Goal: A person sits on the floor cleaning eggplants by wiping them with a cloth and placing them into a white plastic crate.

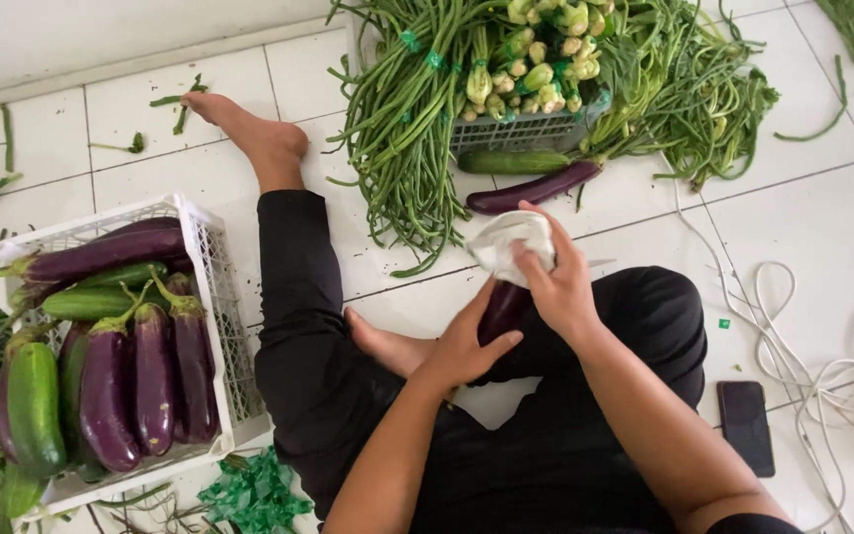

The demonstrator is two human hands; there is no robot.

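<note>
I sit cross-legged on a white tiled floor in black trousers. My left hand (467, 341) grips a dark purple eggplant (502, 309) by its lower part, held upright over my lap. My right hand (555, 282) presses a white cloth (511, 240) around the eggplant's top end. Only the middle of the eggplant shows between the two hands.
A white plastic crate (205, 297) at my left holds several purple eggplants (155, 376) and green cucumbers (37, 405). Ahead, a grey crate (516, 131) carries long beans (402, 129) and pale green buds; an eggplant (536, 188) and cucumber (511, 161) lie before it. A black phone (745, 425) and white cables (793, 356) lie at the right.
</note>
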